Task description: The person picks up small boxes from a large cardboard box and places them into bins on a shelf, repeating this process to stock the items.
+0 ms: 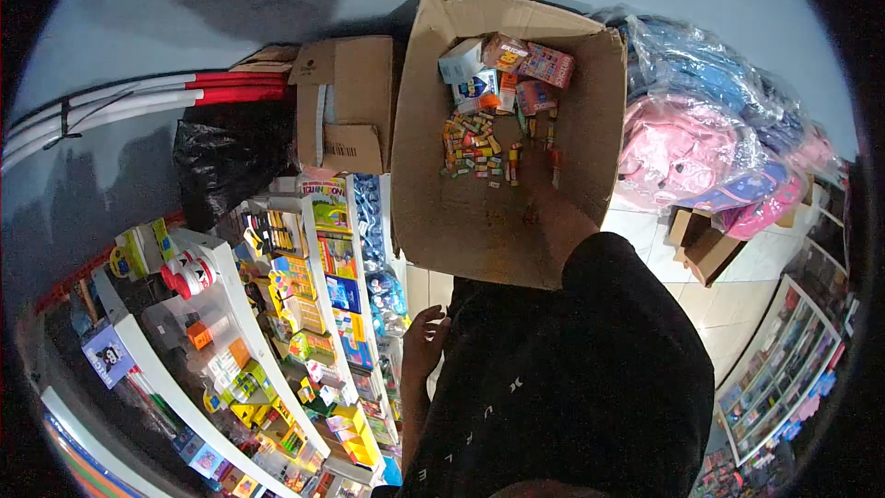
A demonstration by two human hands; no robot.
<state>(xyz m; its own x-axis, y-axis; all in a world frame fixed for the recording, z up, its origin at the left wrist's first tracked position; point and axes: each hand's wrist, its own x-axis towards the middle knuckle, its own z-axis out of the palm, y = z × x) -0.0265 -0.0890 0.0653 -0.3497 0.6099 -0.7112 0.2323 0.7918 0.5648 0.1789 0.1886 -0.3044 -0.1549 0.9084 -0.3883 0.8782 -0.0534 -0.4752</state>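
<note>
A large open cardboard box stands in front of me. Inside it, many small colourful pieces, too small to name, lie loose on the bottom. Several little cartons are heaped at the far end, among them an orange-brown carton, a pink patterned carton and a white carton. My right hand reaches down into the box beside the loose pieces; its fingers are lost in shadow. Below the box's near left corner, my left hand hangs at my side, holding nothing, fingers loosely bent and apart.
Shelves of stationery and small goods fill the left side. A smaller cardboard box and a black plastic bag are left of the large box. Plastic-wrapped backpacks are piled at right, above a small open carton.
</note>
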